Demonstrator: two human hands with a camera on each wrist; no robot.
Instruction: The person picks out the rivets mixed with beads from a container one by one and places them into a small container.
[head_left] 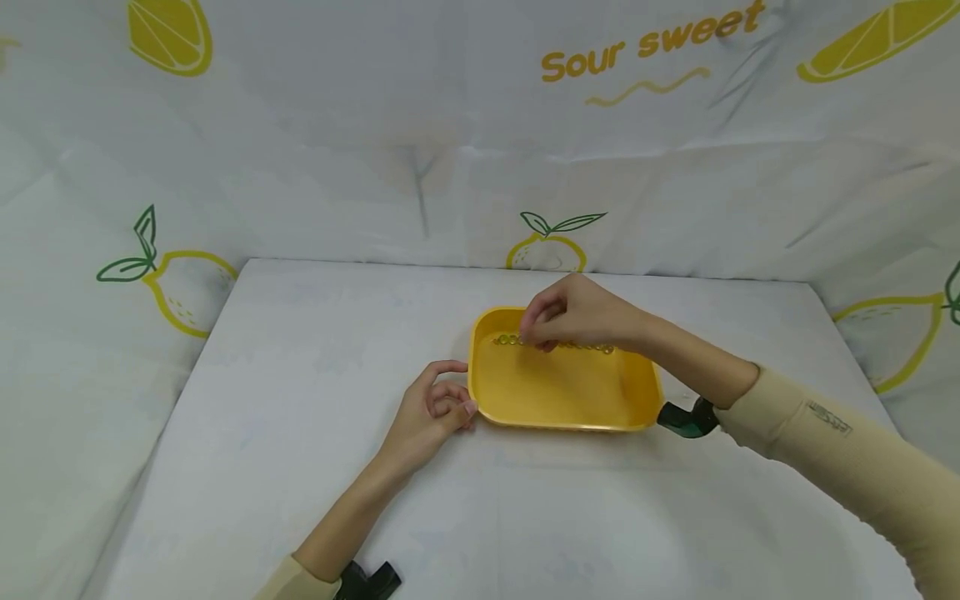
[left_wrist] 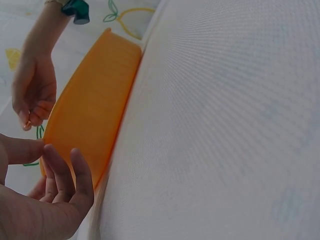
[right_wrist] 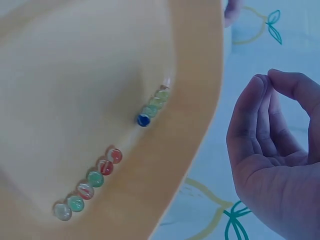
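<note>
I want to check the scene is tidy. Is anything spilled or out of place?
Nothing stands out. The marbles all lie along one wall inside the yellow tray, none on the table; the tray sits flat.

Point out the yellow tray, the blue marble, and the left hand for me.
yellow tray (head_left: 562, 392), head view, bare floor of the tray.
blue marble (right_wrist: 143, 120), right wrist view, middle of the marble.
left hand (head_left: 427, 417), head view, back of the hand.

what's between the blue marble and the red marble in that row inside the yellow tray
Nothing: the right wrist view shows bare tray floor between the blue glass marble and the nearest red marble in the yellow plastic tray.
</note>
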